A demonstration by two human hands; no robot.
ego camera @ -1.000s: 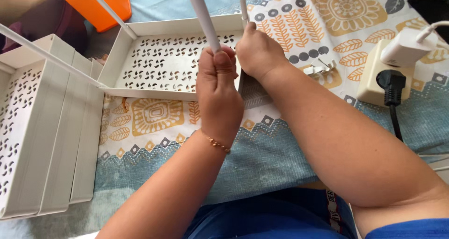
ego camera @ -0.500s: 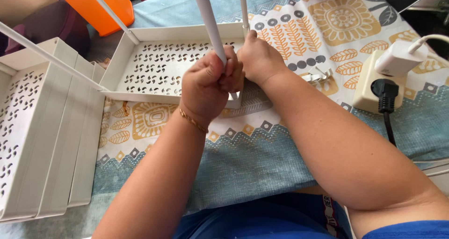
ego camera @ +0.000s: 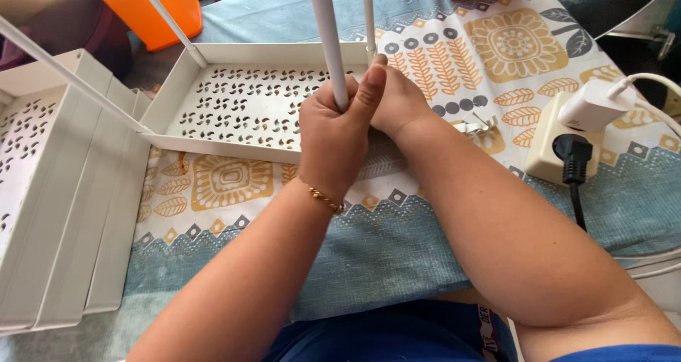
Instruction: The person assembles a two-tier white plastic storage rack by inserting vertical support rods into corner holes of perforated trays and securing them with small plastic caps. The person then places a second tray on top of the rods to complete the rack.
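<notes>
left hand point(ego camera: 335, 131) fist wrapped round the white pole point(ego camera: 328, 43), which stands straight up at the tray point(ego camera: 241, 53) corner | right hand point(ego camera: 399, 101) tucked just behind, touching, grip hidden so can't tell | left is nearer

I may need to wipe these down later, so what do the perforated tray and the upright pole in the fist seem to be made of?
The white perforated tray looks like moulded plastic or painted sheet metal: matte, thin walls, neat punched cutouts. The white pole, gripped by the left hand, looks like a smooth, slightly glossy tube, plastic or coated metal; I cannot tell which.
</notes>
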